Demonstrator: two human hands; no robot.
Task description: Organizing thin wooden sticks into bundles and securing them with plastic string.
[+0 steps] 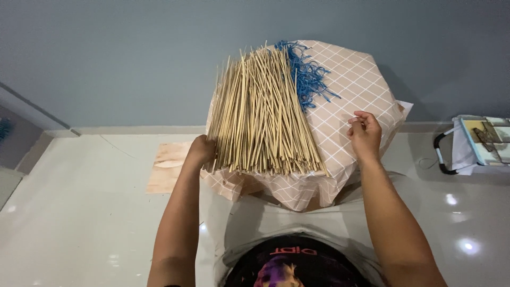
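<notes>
So, looking down from the head cam, a small table (366, 85) wrapped in a tan cloth with a white grid pattern sits against a grey-blue wall (133, 53), and most of its left half is buried under a big fanned-out pile of thin bamboo sticks (263, 114). The left hand (201, 150) is pressed up against the lower left edge of that pile, fingers tucked under or behind the sticks, so I honestly can't tell how far it's spread. The right hand (365, 134) rests on the bare cloth to the right of the pile, fingers curled in narrow with the tips pinched together; whether there's a single stick in there is too small to make out. A tangle of blue string (307, 74) lies at the top of the pile, spilling onto the cloth. The near ends of the sticks run right up to the front edge of the table, and some hang just over it. Open cloth is really only on the right side and far right corner. On the shiny white floor (79, 212), a plywood sheet (169, 167) lies just left of the table, and a stack of stuff with a black handle (478, 143) sits well off to the right by the wall.
</notes>
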